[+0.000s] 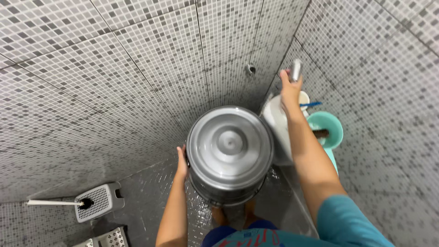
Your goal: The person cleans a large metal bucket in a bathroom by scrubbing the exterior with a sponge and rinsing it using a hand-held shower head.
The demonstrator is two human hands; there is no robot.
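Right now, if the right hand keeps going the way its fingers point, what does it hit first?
The right hand already grips the metal tap handle. Just beyond that is the mosaic tile wall, probably at the corner; depth is unclear.

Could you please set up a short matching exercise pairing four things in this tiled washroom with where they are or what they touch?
Things:
1. left hand
2. right hand
3. teal basin
4. grey stool

Places:
A. on the floor, lower left
B. up at a metal tap
C. on the side of the steel pot
D. by the right wall, past the white bucket

Pairs: 1-C, 2-B, 3-D, 4-A
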